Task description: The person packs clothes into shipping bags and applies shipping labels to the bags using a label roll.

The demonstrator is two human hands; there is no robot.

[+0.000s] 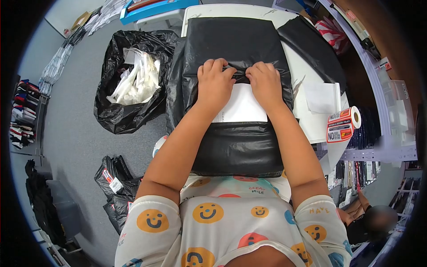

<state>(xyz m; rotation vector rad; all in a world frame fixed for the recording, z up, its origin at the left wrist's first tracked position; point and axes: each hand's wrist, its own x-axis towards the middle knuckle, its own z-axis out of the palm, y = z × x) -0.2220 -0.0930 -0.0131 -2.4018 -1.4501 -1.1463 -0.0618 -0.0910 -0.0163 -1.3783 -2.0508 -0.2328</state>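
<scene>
1. A black poly bag [235, 147] is laid flat on the bench [307, 66], directly in front of the person; its near end is draped over the bench edge.
2. Left hand [215, 84]: fingers are curled and clamped on a bunched fold of the bag, near its middle.
3. Right hand [265, 84]: fingers are pinched on the same fold, just beside the left hand.
4. A white sheet [242, 109] is seen on the bag, partly covered by both wrists.
5. A label roll [342, 124] is stood at the right edge of the bench, well apart from both hands.
6. An open black bin bag [120, 113] is set on the floor left of the bench, filled with white strips [135, 80].
7. Tagged black packets [113, 178] are piled on the floor nearer the person.
8. A co-worker [378, 220] is partly seen at lower right.
</scene>
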